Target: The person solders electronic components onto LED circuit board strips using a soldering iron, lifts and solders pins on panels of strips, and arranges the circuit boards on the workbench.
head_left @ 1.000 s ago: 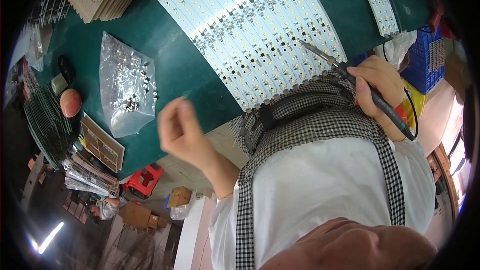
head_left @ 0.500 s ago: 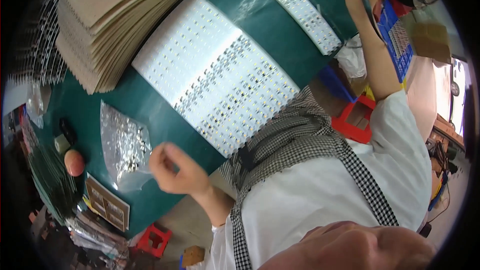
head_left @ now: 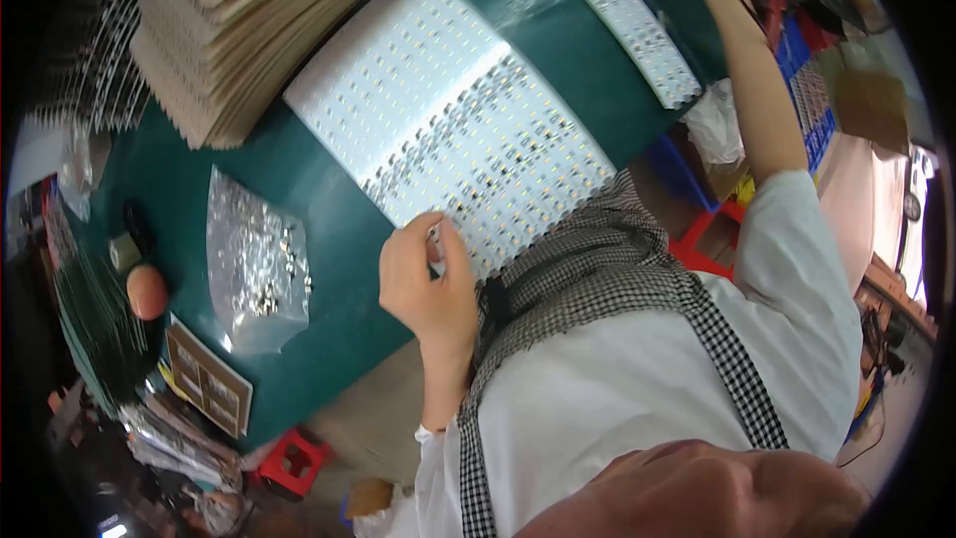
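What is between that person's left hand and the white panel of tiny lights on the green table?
Nothing visible. The left hand already rests its fingertips on the near edge of the white LED panel.

The person wears a white short-sleeved shirt [head_left: 637, 389] under a black-and-white checked apron [head_left: 588, 289] with narrow checked straps; both forearms are bare.

Bright, even overhead light floods the green worktable [head_left: 329, 209], and the white LED strip panel [head_left: 448, 144] glares almost to blown-out white at its upper left. The clear plastic bag [head_left: 254, 269] sparkles with specular highlights. Fisheye distortion bends the table's edges, the frame's rim falls to black vignette, and the lower-left clutter sits dim and soft.
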Demonstrator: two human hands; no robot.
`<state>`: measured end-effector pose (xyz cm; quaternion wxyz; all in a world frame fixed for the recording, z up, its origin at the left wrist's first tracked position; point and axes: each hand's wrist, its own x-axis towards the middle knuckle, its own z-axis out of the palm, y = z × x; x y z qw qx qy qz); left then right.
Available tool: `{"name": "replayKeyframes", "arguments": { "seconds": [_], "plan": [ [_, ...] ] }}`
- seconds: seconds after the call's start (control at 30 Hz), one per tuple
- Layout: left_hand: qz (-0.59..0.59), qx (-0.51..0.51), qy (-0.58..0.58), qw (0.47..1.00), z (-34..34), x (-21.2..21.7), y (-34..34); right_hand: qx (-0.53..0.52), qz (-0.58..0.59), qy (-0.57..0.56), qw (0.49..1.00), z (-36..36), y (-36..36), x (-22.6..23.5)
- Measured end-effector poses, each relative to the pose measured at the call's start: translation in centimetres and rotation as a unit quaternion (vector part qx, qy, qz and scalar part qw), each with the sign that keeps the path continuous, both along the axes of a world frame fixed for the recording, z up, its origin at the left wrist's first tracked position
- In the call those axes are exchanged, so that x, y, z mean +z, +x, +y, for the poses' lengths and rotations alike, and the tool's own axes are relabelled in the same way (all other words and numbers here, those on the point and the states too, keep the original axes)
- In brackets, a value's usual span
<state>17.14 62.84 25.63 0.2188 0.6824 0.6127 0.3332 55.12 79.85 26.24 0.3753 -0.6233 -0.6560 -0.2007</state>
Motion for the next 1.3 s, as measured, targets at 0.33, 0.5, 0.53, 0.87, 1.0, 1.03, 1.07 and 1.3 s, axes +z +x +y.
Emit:
{"name": "replayKeyframes", "arguments": {
  "seconds": [0.33,0.5,0.53,0.87,1.0,1.03,1.07,1.3],
  "plan": [
    [0.031,-0.023,-0.038,0.999,-0.3,-0.9,0.2,0.293,0.389,-0.305,0.819,-20.2,-13.5,-0.3],
    [0.014,-0.039,-0.040,0.998,-0.1,-1.3,1.0,0.328,0.283,-0.248,0.866,-19.5,-15.2,0.2],
    [0.014,-0.038,-0.040,0.998,-0.1,-1.3,1.1,0.305,0.298,-0.265,0.865,-19.5,-15.2,0.2],
    [0.033,-0.058,-0.038,0.997,0.2,-1.5,1.6,0.306,0.271,-0.255,0.876,-18.9,-15.8,-0.2],
    [0.033,-0.056,-0.042,0.997,0.2,-1.8,1.8,0.308,0.270,-0.259,0.874,-18.9,-15.9,-0.5],
    [0.030,-0.056,-0.046,0.997,0.2,-1.8,1.8,0.312,0.272,-0.256,0.874,-18.9,-16.0,-0.6],
    [0.026,-0.057,-0.049,0.997,0.2,-1.8,1.7,0.315,0.274,-0.253,0.873,-18.9,-16.1,-0.6],
    [0.043,-0.067,-0.043,0.996,0.2,-2.0,1.7,0.334,0.253,-0.241,0.875,-18.8,-16.5,-0.5]
  ]
}}
